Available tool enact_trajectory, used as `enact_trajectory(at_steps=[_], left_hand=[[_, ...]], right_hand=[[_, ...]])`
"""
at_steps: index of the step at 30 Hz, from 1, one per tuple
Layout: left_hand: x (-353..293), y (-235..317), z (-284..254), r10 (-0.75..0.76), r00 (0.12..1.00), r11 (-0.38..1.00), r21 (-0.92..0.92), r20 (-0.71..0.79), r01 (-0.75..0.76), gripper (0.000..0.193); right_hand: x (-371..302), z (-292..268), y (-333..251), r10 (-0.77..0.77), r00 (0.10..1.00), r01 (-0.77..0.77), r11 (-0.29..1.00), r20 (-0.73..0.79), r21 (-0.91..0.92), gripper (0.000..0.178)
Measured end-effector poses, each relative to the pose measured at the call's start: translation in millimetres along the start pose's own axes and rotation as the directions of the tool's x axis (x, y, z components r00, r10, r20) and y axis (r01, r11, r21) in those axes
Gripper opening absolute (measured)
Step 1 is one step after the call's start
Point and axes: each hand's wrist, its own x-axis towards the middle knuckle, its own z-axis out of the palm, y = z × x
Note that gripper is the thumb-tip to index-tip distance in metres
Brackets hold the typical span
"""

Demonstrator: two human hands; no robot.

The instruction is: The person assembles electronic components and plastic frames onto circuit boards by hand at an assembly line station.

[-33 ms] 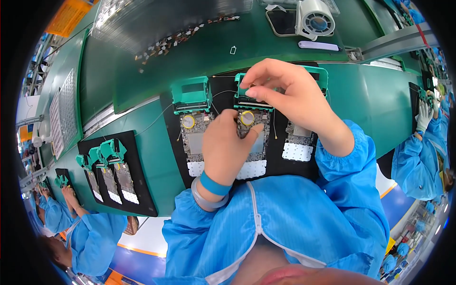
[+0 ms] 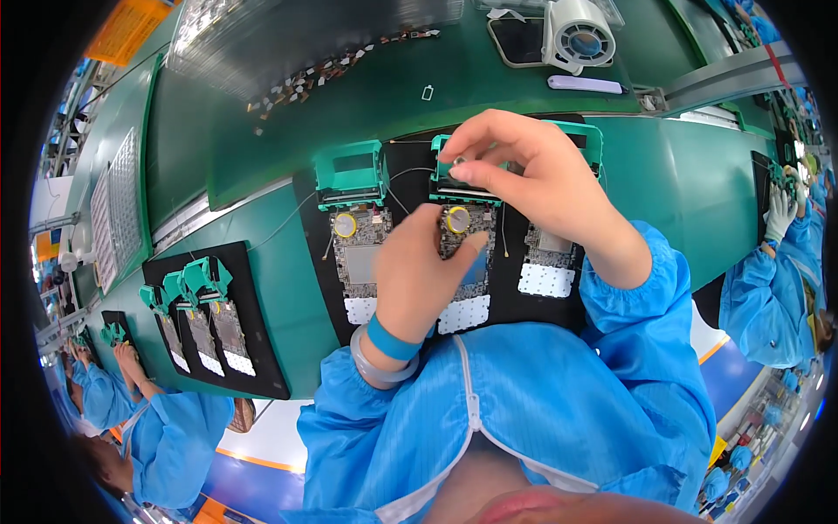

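My left hand (image 2: 415, 275) lies over the left edge of the middle circuit board (image 2: 464, 316), gripping it with thumb and forefinger parted around its yellow-rimmed coin cell (image 2: 457, 220). Above the green plastic frame (image 2: 442, 188) at the board's far end, my right hand (image 2: 532, 170) is closed in a pinch. A tiny shiny bit shows at its fingertips, too small to name. To the left lies another board (image 2: 358, 262) with its own coin cell (image 2: 346, 224) and green frame (image 2: 349, 166). A third board (image 2: 548, 262) is partly under my right forearm.
The boards lie on a black mat (image 2: 515, 301). Another black mat (image 2: 262, 367) with several boards is at left. Beyond are scattered small parts (image 2: 305, 83), a phone (image 2: 515, 42), a white fan (image 2: 583, 39) and a lilac pen-like tool (image 2: 587, 85). Co-workers sit at both sides.
The middle board has turned slightly, and my left hand has shifted a little with it. More of the board shows between thumb and forefinger. My right hand has barely moved.
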Motion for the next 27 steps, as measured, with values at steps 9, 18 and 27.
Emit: enact_trajectory(at_steps=[9,18,27], left_hand=[[0.8,-15.4,-1.7,-0.049,0.999,0.63,-0.776,0.02,0.046,0.036],[-0.7,-12.7,-6.6,-0.078,0.997,0.563,-0.825,0.011,0.053,0.03],[-2.9,-13.6,-8.8,-0.063,0.998,0.566,-0.824,-0.025,0.015,0.029]], right_hand=[[-4.1,5.5,-0.6,-0.127,0.991,0.132,0.985,0.049,-0.115,0.021],[-3.2,6.8,-7.1,-0.159,0.982,0.176,0.965,0.102,-0.195,0.024],[-5.1,9.6,-13.3,-0.258,0.965,0.264,0.938,0.054,-0.224,0.019]])
